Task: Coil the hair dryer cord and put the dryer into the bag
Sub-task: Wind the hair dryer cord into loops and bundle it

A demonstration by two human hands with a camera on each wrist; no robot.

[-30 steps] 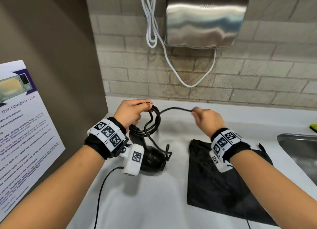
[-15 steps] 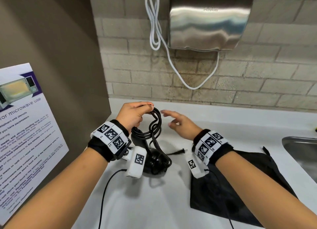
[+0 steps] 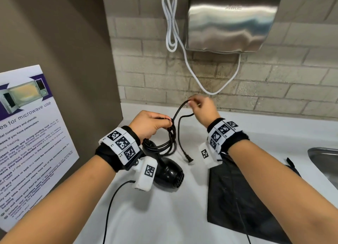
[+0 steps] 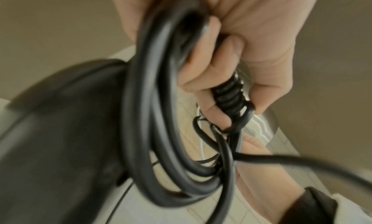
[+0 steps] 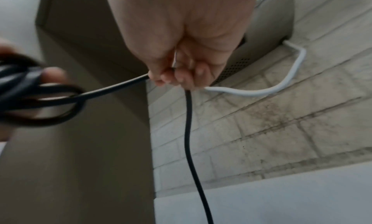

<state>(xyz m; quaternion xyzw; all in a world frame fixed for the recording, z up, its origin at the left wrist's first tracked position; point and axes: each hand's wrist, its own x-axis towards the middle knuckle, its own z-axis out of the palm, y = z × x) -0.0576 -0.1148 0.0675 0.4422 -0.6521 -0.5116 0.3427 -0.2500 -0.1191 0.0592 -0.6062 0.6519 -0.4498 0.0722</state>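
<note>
A black hair dryer (image 3: 169,172) rests on the white counter (image 3: 164,216), its handle raised. My left hand (image 3: 149,124) grips the handle's end together with several loops of black cord (image 3: 169,143); the left wrist view shows the loops (image 4: 161,132) hanging from my curled fingers (image 4: 203,71). My right hand (image 3: 203,107) is held up near the wall and pinches the free stretch of cord (image 5: 187,124). The plug end (image 3: 188,158) dangles just above the counter. A flat black bag (image 3: 236,198) lies to the right under my right forearm.
A steel hand dryer (image 3: 232,21) with a white cable (image 3: 184,61) hangs on the brick wall. A brown panel with a microwave poster (image 3: 27,134) closes the left side. A steel sink (image 3: 323,161) lies at the right edge. A thin black wire (image 3: 109,207) trails from my left wrist.
My right hand opened and let the cord go half a second ago, then took hold of the free end again and lifted it up toward the wall. The left hand kept its grip on the coil.
</note>
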